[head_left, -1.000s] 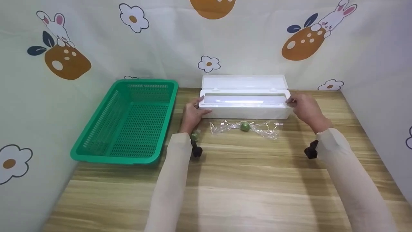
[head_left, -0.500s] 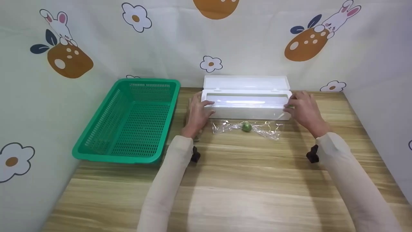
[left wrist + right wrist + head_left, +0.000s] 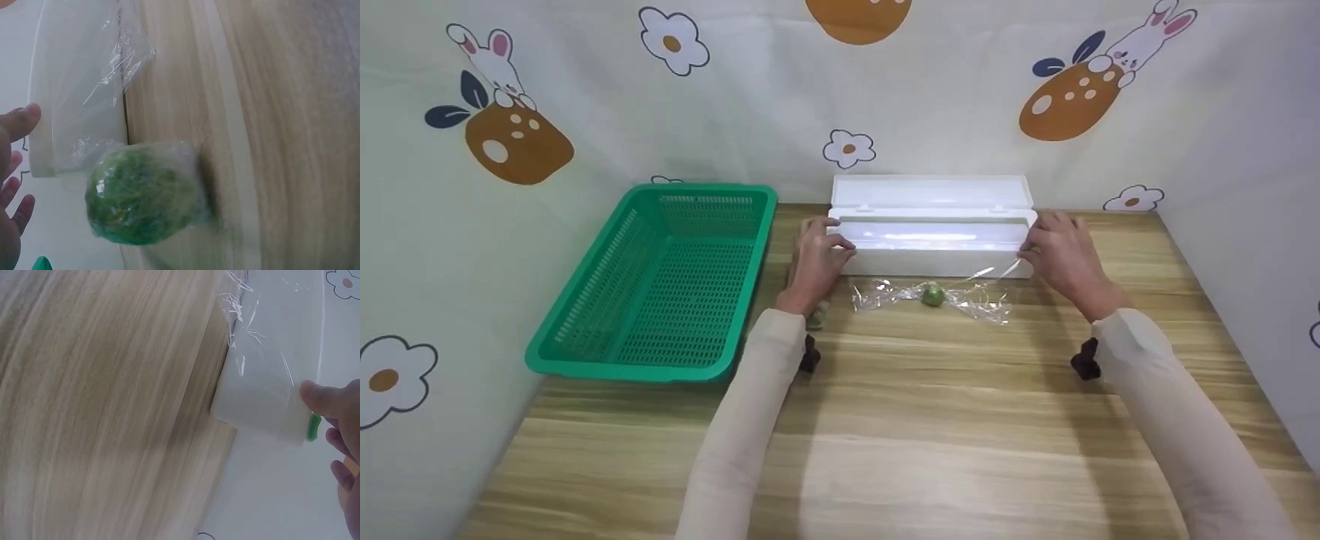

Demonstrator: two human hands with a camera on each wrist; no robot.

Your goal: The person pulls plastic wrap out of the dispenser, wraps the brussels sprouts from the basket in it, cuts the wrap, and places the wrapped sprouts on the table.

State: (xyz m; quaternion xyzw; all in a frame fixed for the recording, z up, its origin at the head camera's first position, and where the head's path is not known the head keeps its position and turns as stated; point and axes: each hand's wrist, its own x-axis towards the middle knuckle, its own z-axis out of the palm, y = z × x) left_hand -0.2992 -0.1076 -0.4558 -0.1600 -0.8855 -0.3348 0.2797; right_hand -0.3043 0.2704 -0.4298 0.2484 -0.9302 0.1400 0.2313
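Observation:
A white cling film dispenser (image 3: 934, 262) stands at the back of the table with its lid raised and a shiny roll inside. At its left end, my left hand (image 3: 815, 264) pinches near the front lip, where film seems to run out. My right hand (image 3: 1065, 255) pinches film at the right end; a green slider (image 3: 314, 427) shows by its fingers. Clear film (image 3: 242, 332) drapes over the dispenser's front. Just ahead lies a small green ball (image 3: 932, 294), film twisted out on both sides. Another wrapped green ball (image 3: 143, 194) rests by my left wrist.
On the left stands a green slotted basket (image 3: 739, 300). A patterned cloth wall (image 3: 930, 97) rises right behind the dispenser and along both sides. The wooden table (image 3: 945, 435) reaches toward me.
My left hand has shifted from the dispenser's side up to its front lip. The right hand has moved slightly inward and down, and film now shows stretched from its fingertips across the front.

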